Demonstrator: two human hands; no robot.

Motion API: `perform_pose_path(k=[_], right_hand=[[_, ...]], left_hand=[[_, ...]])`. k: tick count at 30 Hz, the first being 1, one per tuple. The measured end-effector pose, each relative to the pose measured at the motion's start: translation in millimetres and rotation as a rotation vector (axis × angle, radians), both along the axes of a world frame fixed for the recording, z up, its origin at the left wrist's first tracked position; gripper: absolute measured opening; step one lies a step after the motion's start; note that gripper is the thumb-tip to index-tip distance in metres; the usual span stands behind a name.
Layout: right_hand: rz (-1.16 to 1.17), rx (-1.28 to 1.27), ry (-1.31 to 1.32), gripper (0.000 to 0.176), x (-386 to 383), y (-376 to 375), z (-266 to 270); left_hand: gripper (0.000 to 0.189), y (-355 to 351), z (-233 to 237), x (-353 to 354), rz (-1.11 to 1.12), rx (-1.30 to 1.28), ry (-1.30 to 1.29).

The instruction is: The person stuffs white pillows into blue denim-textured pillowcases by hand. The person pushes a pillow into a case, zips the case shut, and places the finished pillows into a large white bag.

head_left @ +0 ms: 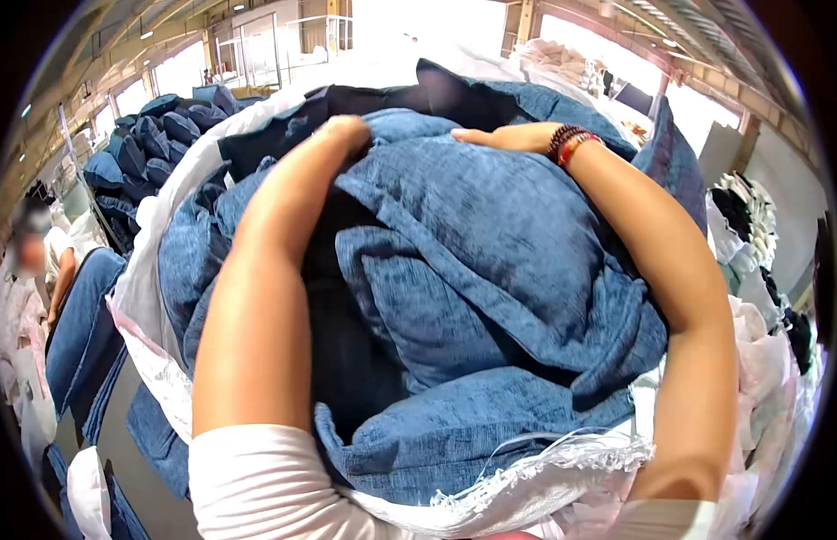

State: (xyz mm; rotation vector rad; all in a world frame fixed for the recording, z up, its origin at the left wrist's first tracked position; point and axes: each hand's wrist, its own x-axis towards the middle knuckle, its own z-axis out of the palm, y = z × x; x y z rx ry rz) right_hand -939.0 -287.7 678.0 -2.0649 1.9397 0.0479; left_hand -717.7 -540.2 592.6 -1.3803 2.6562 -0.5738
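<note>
Blue cushion [486, 220], one, lies in one white sack [553, 481], far edge at left hand [348, 132] and right hand [513, 138], fingers mostly hidden, grip unclear.

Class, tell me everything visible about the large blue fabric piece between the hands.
The large blue fabric piece is streaky and looks like woven cloth. It bulges on top, a folded edge slanting down its near side toward the right. It lies crumpled among other blue cloth in an open white sack. The right hand touches its far side; the left hand is at its far left, fingers hidden.
</note>
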Motion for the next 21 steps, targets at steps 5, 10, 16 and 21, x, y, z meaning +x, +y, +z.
perform_pose_path(k=[5, 10, 16, 21], right_hand=[[0.133, 0.112, -0.261, 0.096, -8.1, 0.6, 8.7], [0.116, -0.178, 0.513, 0.038, -36.2, 16.0, 44.1], [0.08, -0.63, 0.371, 0.053, -155.5, 166.6, 152.9], [0.446, -0.619, -0.294, 0.043, -215.9, 185.7, 75.0]], left_hand=[[0.043, 111.2, 115.0, -22.6, -0.56, 0.171, 0.429], [0.066, 222.2, 49.9, -56.7, -0.747, 0.52, 0.671], [0.095, 248.8, 79.8, -60.3, -0.578, 0.768, 0.705], [0.131, 307.9, 87.4, -66.1, -0.792, 0.379, 0.371]])
